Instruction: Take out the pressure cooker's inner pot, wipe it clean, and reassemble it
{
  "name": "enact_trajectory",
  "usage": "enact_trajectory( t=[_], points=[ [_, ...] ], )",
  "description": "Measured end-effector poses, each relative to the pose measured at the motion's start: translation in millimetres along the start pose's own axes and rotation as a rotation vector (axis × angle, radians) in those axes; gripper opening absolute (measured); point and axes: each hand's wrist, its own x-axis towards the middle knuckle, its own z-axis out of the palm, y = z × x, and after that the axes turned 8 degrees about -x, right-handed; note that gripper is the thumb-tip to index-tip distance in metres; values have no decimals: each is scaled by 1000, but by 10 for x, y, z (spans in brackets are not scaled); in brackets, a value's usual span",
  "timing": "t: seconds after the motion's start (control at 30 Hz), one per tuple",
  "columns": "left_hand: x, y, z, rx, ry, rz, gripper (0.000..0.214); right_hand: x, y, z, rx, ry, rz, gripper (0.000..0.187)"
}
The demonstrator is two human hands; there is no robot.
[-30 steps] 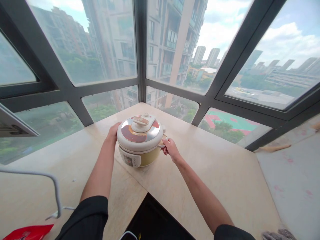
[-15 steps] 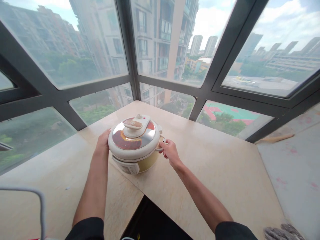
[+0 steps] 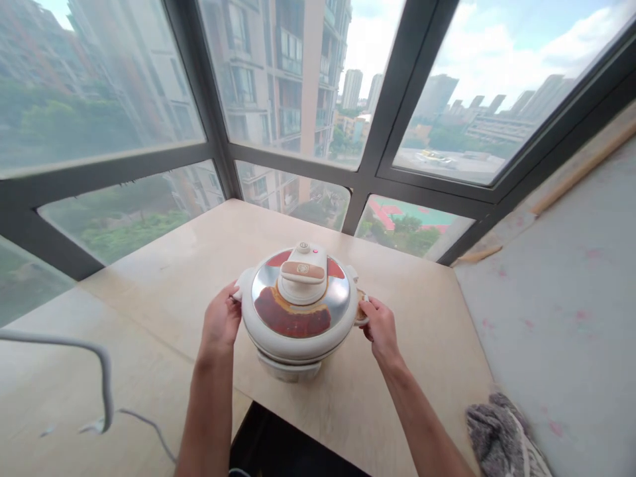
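A white electric pressure cooker (image 3: pixel 293 348) with a shiny, brown-reflecting lid (image 3: pixel 342 295) and a knobbed lid handle (image 3: pixel 302 270) is between my hands over the pale countertop (image 3: pixel 422 311). Its control panel faces me. My left hand (image 3: pixel 222 317) is closed on the left side handle, which is mostly hidden by the fingers. On the other side, my right hand (image 3: pixel 380 324) grips the right side handle (image 3: pixel 361 318) with curled fingers. I cannot tell whether the base touches the counter.
Behind the counter stand framed windows (image 3: pixel 293 173). A grey cable (image 3: pixel 102 371) hangs at the lower left. A black panel (image 3: pixel 283 450) lies at the front edge. At the lower right is a grey fuzzy cloth (image 3: pixel 497 434) by the flowered wall (image 3: pixel 561 291).
The cooker has come nearer and grown larger in view, turning so its panel faces me. Both hands have moved with it. The camera view has swung rightward.
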Motion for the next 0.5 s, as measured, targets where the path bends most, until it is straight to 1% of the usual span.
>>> enact_trajectory(
  t=[0.07,0.2,0.33,0.43,0.5],
  points=[
    [-135,-107,138,-23,-34,-82,21,-61,25,-211,17,46,8,32],
    [-384,-321,350,-42,-40,-151,21,-178,48,-592,51,130,0,30],
    [-579,-539,526,-46,-60,-222,24,-266,79,-956,86,225,-1,31],
    [-712,-704,666,-24,-112,-265,29,-319,121,-1224,107,284,29,31],
    [-810,-817,759,0,-161,-269,30,-353,156,-1390,113,316,34,31]
  ],
)
